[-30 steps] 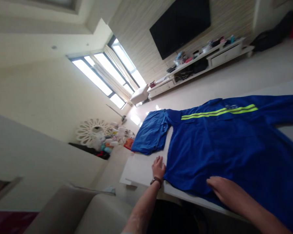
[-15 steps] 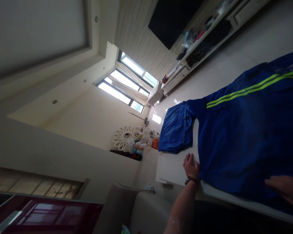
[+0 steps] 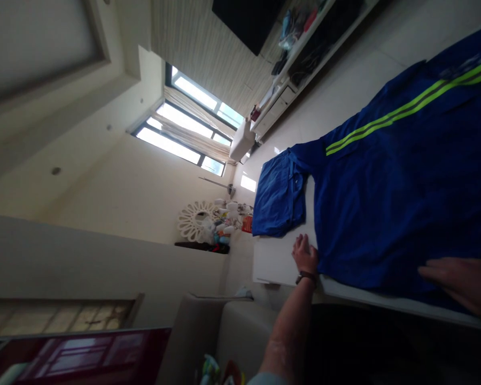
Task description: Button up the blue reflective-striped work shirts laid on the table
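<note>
A blue work jacket [image 3: 369, 214] with yellow-green stripes lies spread over the white table [image 3: 272, 262]. At its near left corner, my left hand [image 3: 304, 254] rests on the tabletop beside the hem, fingers stretched out, a dark band on the wrist. My right hand [image 3: 460, 278] lies on the jacket's near part with fingers extended and no grip visible; the image edge cuts it off. Beyond my left hand sits a folded blue garment [image 3: 278, 195] with a button showing, touching the jacket's sleeve.
Near the table's left end stands a grey sofa [image 3: 240, 326]. A long white TV cabinet [image 3: 280, 104] carrying several items runs along the far wall under a dark screen [image 3: 244, 21]. A white petal-framed mirror [image 3: 184, 222] and clutter are farther off. The picture is strongly tilted.
The view has shifted, so the scene sits higher and farther left. Both hands keep about the same places by the jacket, and the cloth lies as before.
</note>
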